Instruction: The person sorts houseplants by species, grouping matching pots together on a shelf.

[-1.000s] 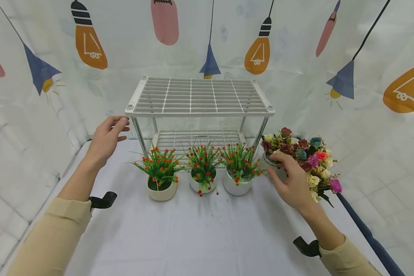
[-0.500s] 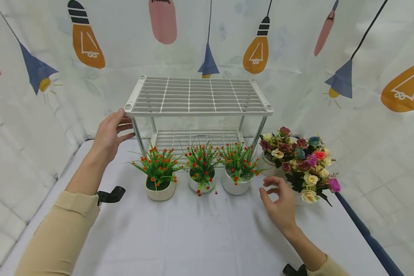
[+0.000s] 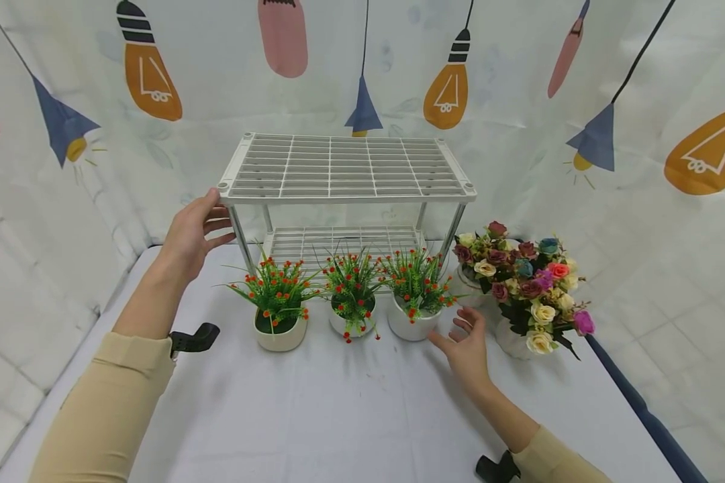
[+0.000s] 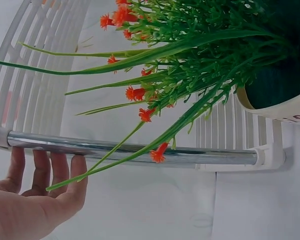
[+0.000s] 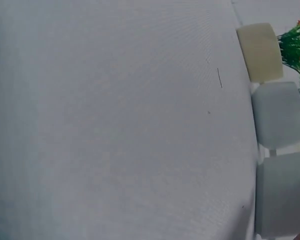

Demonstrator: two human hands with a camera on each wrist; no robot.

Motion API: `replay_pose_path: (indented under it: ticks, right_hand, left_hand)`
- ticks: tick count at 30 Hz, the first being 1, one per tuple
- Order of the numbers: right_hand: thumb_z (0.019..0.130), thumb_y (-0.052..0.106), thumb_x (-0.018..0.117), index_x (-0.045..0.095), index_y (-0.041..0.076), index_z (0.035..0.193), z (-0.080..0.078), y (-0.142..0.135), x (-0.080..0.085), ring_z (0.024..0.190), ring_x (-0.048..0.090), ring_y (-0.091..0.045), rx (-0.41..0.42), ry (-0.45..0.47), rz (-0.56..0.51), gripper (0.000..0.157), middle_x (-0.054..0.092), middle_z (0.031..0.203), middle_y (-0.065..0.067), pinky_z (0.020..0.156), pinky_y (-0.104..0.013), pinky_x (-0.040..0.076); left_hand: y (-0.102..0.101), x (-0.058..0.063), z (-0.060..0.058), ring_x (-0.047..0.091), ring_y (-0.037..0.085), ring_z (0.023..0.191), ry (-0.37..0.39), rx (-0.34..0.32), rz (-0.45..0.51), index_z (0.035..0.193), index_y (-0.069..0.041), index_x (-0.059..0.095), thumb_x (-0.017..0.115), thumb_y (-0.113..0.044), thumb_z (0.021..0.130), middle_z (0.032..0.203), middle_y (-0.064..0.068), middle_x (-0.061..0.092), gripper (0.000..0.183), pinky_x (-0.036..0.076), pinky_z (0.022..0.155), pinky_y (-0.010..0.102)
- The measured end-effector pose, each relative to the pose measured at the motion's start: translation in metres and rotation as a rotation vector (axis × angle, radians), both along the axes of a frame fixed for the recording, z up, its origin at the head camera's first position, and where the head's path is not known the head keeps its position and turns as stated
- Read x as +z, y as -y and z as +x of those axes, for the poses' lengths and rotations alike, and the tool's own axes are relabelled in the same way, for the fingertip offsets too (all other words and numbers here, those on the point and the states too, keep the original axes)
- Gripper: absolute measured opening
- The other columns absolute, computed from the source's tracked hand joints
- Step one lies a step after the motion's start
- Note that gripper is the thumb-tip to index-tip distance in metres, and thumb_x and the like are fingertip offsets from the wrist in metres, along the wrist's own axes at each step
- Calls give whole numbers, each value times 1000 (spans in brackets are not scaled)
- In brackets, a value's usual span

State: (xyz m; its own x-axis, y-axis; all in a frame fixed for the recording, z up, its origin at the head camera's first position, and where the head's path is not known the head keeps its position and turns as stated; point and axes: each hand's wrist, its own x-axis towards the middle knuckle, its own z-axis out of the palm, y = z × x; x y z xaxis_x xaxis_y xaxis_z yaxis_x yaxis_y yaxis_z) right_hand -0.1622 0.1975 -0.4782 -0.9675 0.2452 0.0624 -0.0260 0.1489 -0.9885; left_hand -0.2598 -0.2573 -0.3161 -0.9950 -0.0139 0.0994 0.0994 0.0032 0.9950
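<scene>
I see the right hand (image 3: 468, 349) nearest the camera, low over the white tablecloth (image 3: 338, 416), fingers spread and relaxed, holding nothing. Its fingertips sit just beside the rightmost white pot (image 3: 409, 323) of orange-flowered greenery; I cannot tell whether they touch it. Two matching pots stand in the same row: the middle pot (image 3: 352, 323) and the left pot (image 3: 280, 331). To the right of the hand stand the rose bouquets (image 3: 522, 282) in white vases.

Farther back, the left hand (image 3: 192, 231) rests on the front left corner of the white two-tier rack (image 3: 346, 169), fingers loosely extended beside the chrome post (image 4: 140, 150), not closed round it. Behind the rack hangs a lightbulb-print curtain (image 3: 447, 94).
</scene>
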Motion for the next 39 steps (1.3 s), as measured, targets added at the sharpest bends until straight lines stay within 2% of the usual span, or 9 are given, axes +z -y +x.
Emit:
replay_pose_path:
  ticks: [7, 13, 16, 20, 22, 29, 39]
  right_hand:
    - [84, 5, 86, 14, 1, 154, -15, 11, -9, 145, 29, -39, 75, 27, -23, 101, 25, 157, -22, 116, -53, 29]
    - [82, 5, 87, 11, 3, 155, -23, 21, -10, 147, 26, -40, 100, 11, 1, 105, 23, 158, -23, 117, -55, 27]
    - [82, -1, 85, 12, 3, 155, -23, 26, -4, 147, 27, -41, 107, 5, -12, 104, 26, 156, -25, 118, -56, 26]
    - [80, -6, 85, 12, 0, 153, -16, 35, 14, 146, 28, -41, 107, -11, -39, 103, 27, 154, -28, 118, -54, 26]
    - [79, -7, 84, 13, -1, 152, -12, 40, 22, 146, 29, -40, 96, -22, -41, 102, 28, 154, -28, 119, -52, 25]
    - [76, 0, 91, 20, 4, 152, -29, 41, -15, 145, 32, -31, 23, -55, -19, 104, 34, 155, -18, 120, -46, 20]
    - [74, 7, 94, 24, 10, 154, -30, 44, -13, 144, 35, -28, -31, -36, 37, 107, 37, 155, -12, 119, -45, 25]
  left_hand:
    - [1, 0, -1, 51, 18, 115, 13, -18, -11, 135, -17, 52, 48, -58, 104, 125, 4, 49, 52, 35, 112, 52]
    - [1, 2, -1, 51, 19, 116, 21, -22, -8, 137, -15, 52, 48, -59, 104, 127, 6, 48, 54, 41, 105, 44]
    - [1, 3, 0, 50, 20, 117, 27, -22, -25, 137, -15, 51, 47, -60, 103, 126, 5, 48, 56, 41, 105, 44]
    - [1, 3, -1, 50, 20, 117, 28, -22, -33, 139, -14, 51, 46, -60, 104, 126, 6, 48, 58, 40, 107, 47]
    - [1, 3, -1, 51, 20, 116, 24, -26, -21, 137, -15, 52, 47, -59, 104, 126, 5, 48, 56, 42, 105, 45]
    - [1, 2, 0, 51, 20, 116, 21, -22, -25, 136, -16, 52, 47, -59, 104, 125, 4, 48, 55, 41, 106, 47]
    - [0, 3, 0, 49, 21, 118, 27, -21, -36, 138, -15, 51, 46, -61, 103, 127, 6, 47, 57, 34, 112, 54]
